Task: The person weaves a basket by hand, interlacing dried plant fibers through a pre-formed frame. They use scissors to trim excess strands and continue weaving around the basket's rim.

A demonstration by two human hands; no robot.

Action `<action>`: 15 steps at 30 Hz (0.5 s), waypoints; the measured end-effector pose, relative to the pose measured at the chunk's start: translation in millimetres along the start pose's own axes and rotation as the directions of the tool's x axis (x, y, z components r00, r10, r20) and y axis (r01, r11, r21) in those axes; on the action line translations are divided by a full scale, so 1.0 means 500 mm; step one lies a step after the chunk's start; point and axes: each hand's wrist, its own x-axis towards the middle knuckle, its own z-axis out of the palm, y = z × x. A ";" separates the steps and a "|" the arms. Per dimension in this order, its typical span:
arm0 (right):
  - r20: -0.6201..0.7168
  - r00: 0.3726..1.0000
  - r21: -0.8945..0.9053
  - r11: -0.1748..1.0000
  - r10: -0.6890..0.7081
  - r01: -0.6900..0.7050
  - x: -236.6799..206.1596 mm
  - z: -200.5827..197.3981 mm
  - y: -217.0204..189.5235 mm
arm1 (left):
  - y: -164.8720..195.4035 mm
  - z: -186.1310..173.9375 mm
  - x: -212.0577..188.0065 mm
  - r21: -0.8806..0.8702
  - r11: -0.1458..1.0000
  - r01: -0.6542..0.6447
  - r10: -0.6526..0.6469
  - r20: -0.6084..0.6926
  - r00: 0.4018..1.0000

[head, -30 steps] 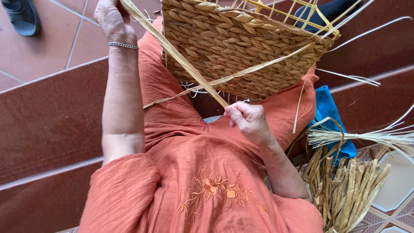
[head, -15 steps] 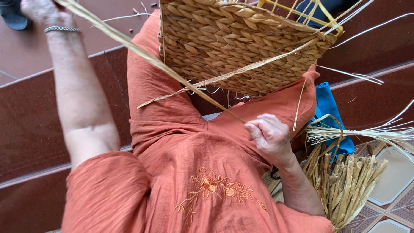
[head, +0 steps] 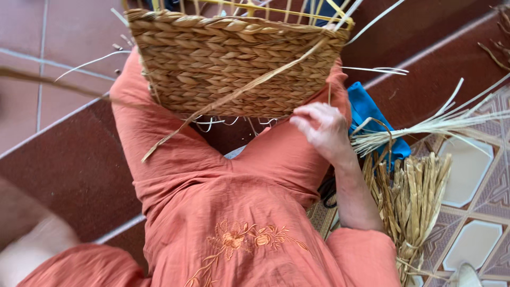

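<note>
A half-woven basket of braided tan straw [head: 234,64] is seen at twelve o'clock, resting on the knees of a person in an orange embroidered garment [head: 223,212]; yellow upright stakes [head: 265,8] rise from its top rim; a long flat straw strand [head: 239,90] is stretched slantwise across its face from two o'clock down to eight o'clock. The right hand [head: 321,130] is held just below the basket's lower right corner, fingers loosely curled, nothing clearly gripped in it. The left hand is not shown; only a blurred forearm [head: 32,250] is seen at eight o'clock, so its grip cannot be told. A bundle of dried straw stalks [head: 411,202] lies at four o'clock beside a blue cloth [head: 372,114], on the tiled floor [head: 473,175].
</note>
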 end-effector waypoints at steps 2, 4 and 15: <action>-0.112 0.990 0.109 0.991 0.091 -0.079 0.009 -0.003 0.025 | 0.047 0.089 0.009 0.010 0.992 -0.129 0.128 0.091 0.988; -0.209 0.959 0.212 0.966 0.194 -0.149 0.030 0.001 0.060 | 0.102 0.154 0.013 0.024 0.972 -0.236 0.230 0.142 0.963; -0.496 0.865 0.093 0.995 0.067 -0.023 0.169 -0.004 0.226 | 0.229 0.512 -0.100 0.062 0.906 -0.419 0.377 0.329 0.865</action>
